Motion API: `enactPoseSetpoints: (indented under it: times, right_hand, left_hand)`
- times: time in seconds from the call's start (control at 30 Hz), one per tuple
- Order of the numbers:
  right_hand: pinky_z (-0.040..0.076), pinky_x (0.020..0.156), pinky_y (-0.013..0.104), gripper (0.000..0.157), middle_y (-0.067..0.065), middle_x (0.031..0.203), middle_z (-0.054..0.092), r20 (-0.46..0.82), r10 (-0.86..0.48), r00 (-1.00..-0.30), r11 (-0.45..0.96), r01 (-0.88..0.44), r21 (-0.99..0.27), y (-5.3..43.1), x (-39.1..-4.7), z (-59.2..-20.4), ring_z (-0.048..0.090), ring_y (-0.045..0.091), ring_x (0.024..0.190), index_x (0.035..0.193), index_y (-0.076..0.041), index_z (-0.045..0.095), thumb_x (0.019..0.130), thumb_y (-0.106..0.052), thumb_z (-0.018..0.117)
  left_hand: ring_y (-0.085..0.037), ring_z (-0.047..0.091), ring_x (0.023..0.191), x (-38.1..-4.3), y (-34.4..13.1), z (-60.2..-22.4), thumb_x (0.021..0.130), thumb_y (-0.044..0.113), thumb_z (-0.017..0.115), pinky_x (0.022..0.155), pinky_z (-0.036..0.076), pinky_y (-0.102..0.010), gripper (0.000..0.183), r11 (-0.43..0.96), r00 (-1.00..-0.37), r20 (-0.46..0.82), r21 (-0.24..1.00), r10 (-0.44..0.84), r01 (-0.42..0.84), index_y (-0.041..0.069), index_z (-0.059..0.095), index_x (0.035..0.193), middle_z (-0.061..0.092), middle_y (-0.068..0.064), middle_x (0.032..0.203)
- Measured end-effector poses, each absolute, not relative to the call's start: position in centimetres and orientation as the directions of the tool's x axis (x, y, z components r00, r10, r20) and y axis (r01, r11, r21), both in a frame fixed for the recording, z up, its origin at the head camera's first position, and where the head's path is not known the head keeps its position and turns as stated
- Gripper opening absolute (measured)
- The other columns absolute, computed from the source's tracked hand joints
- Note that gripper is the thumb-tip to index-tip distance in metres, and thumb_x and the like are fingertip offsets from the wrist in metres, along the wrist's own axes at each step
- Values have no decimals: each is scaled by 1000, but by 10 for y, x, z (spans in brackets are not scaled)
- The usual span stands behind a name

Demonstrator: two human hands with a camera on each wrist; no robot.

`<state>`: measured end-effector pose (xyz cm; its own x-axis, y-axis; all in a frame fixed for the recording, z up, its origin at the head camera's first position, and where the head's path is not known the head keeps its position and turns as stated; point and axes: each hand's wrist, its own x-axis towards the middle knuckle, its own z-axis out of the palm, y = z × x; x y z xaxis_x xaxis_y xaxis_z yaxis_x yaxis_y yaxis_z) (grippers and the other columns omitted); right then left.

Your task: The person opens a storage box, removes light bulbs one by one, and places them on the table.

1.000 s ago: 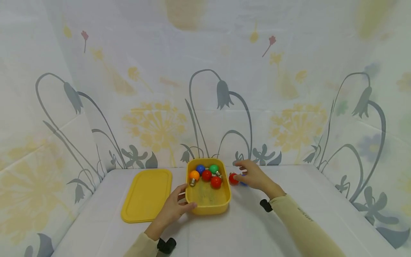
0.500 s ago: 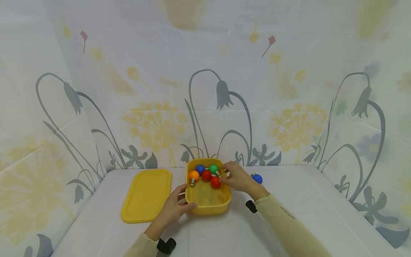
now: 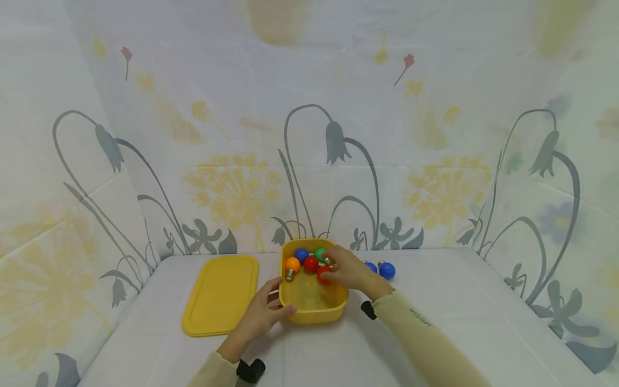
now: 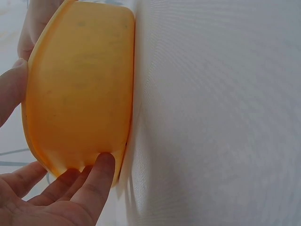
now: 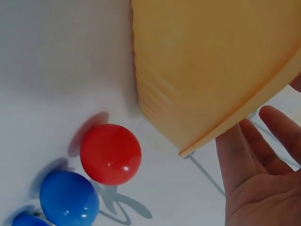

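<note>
My left hand point(image 3: 261, 314) grips the near left corner of a yellow plastic box point(image 3: 314, 316); in the left wrist view its fingers point(image 4: 96, 183) press the box wall. Inside lie a blue bulb point(image 3: 302, 255), an orange bulb point(image 3: 292, 265), a red bulb point(image 3: 311, 265) and a partly covered green bulb point(image 3: 319, 254). My right hand point(image 3: 350, 271) reaches over the right rim, its thumb overlapping a second red bulb point(image 3: 322, 275), fingers above it near metal screw bases. I cannot tell whether it pinches that bulb. The right wrist view shows the fingers point(image 5: 235, 157) beyond the rim.
Right of the box, two blue bulbs point(image 3: 387, 270) rest on the white table. A red bulb point(image 5: 111, 154) lies between them and the box, hidden behind my right hand in the head view. A yellow lid point(image 3: 222, 295) lies flat at left. Flower-printed cloth stands behind.
My right hand has moved left from the bulbs on the table to above those in the box, uncovering two blue bulbs. The left hand and the box have stayed put.
</note>
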<state>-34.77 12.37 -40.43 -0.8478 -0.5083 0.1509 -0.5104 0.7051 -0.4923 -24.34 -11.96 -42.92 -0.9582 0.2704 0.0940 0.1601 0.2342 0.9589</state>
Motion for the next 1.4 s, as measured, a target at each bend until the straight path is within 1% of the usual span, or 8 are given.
enactPoseSetpoints:
  times: [0.2, 0.4, 0.6, 0.67, 0.83, 0.97, 1.2, 1.4]
  right_hand:
    - [49, 83, 37, 50, 11, 117, 51, 147, -539, -829, 728, -547, -413, 116, -348, -401, 55, 22, 93, 120, -7, 54, 79, -33, 69]
    - [48, 81, 34, 50, 8, 118, 51, 112, -541, -833, 759, -542, -361, 113, -351, -401, 52, 17, 88, 119, -11, 54, 78, -36, 69]
    - [44, 90, 40, 52, 6, 122, 49, 85, -524, -848, 789, -520, -327, 109, -352, -401, 51, 20, 100, 120, -13, 54, 77, -37, 70]
    - [44, 90, 39, 52, 6, 120, 50, 74, -522, -850, 798, -517, -308, 108, -353, -401, 51, 20, 100, 121, -14, 54, 76, -37, 70]
    - [47, 85, 33, 49, 3, 107, 53, 59, -535, -843, 810, -531, -247, 105, -354, -403, 52, 17, 90, 118, -16, 57, 75, -37, 71]
    - [46, 87, 33, 48, 0, 109, 55, 40, -530, -847, 825, -526, -207, 103, -353, -403, 52, 16, 92, 115, -17, 59, 75, -40, 70]
    - [46, 88, 31, 44, -5, 104, 56, -3, -539, -842, 824, -526, -209, 100, -352, -403, 51, 12, 91, 114, -17, 59, 76, -37, 70]
    - [46, 87, 30, 42, -5, 100, 55, -10, -559, -829, 811, -545, -213, 99, -352, -404, 50, 13, 91, 112, -17, 60, 76, -35, 71]
  left_hand:
    - [-42, 39, 119, -242, -119, -426, 74, 29, 74, 89, 45, -37, 84, 225, -956, 99, 960, 276, 165, -1, 27, 137, 34, -27, 132]
    - [-42, 40, 119, -244, -120, -429, 74, 30, 74, 89, 45, -38, 85, 221, -956, 102, 961, 276, 166, -1, 27, 137, 34, -27, 132]
    - [-42, 40, 118, -244, -120, -429, 74, 29, 74, 87, 47, -36, 85, 204, -956, 99, 966, 276, 159, 0, 26, 138, 34, -28, 132]
    - [-42, 40, 119, -244, -121, -429, 74, 29, 74, 87, 46, -37, 84, 205, -956, 99, 966, 276, 159, 0, 27, 138, 34, -28, 132]
    - [-42, 40, 119, -243, -121, -429, 74, 30, 74, 88, 46, -38, 84, 216, -956, 98, 963, 277, 161, 1, 27, 138, 34, -27, 133]
    - [-42, 40, 119, -243, -121, -429, 74, 30, 74, 87, 47, -36, 85, 201, -955, 89, 968, 284, 150, 1, 26, 138, 33, -28, 133]
    - [-42, 41, 118, -242, -120, -427, 74, 30, 74, 86, 48, -35, 84, 196, -955, 81, 971, 287, 141, 2, 27, 138, 33, -28, 133]
    - [-42, 41, 118, -241, -120, -427, 73, 31, 74, 86, 47, -35, 85, 199, -957, 74, 971, 279, 134, 3, 27, 138, 33, -27, 133]
